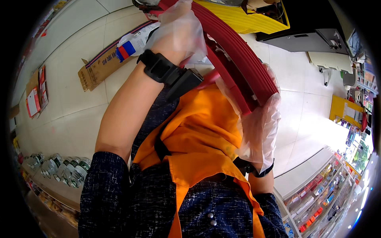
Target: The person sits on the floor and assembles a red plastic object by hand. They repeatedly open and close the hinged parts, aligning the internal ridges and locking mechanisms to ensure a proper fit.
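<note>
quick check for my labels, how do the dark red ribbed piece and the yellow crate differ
Colour: the dark red ribbed piece is deep red, while the yellow crate is bright yellow.
Handling: the red piece is held by the gloved left hand and right hand; the crate is in neither.
Shape: the red piece is long and narrow; the crate is an open-topped container with things inside.
Both reach the picture's top edge.

Clear bottles, brown cardboard box
</note>
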The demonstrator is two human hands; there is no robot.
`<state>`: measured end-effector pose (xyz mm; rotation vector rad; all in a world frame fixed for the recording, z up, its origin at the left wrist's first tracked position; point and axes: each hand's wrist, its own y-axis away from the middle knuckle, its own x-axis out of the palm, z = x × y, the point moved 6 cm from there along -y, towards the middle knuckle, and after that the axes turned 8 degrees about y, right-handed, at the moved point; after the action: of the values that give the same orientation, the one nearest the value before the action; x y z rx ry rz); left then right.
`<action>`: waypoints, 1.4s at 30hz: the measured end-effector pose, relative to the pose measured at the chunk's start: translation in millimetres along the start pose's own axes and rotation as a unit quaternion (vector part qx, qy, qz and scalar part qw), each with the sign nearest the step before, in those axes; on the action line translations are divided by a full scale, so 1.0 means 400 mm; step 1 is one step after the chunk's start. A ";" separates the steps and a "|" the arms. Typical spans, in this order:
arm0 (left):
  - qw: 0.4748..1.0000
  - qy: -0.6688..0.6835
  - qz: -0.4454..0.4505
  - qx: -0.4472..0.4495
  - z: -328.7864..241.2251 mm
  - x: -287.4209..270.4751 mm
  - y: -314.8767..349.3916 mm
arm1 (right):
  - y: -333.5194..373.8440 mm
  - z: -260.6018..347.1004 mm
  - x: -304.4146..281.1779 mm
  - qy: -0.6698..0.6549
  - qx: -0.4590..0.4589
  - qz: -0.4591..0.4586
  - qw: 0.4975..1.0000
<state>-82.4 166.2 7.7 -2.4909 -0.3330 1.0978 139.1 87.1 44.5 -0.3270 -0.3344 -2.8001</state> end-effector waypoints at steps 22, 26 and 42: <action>0.822 0.399 -0.221 -0.340 -0.025 -0.071 0.013 | 0.032 -0.067 -0.006 -0.080 0.122 0.043 0.988; 0.750 0.516 -0.281 -0.303 -0.002 -0.036 0.015 | 0.035 -0.069 -0.002 -0.026 0.142 0.027 0.989; 0.969 0.051 -0.098 -0.223 0.023 0.005 -0.018 | 0.025 -0.066 -0.006 -0.065 0.275 0.138 0.949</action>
<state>-88.4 175.9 4.0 -2.8067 -0.8583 0.8843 139.7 71.4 20.7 -0.3875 -0.9892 -2.2960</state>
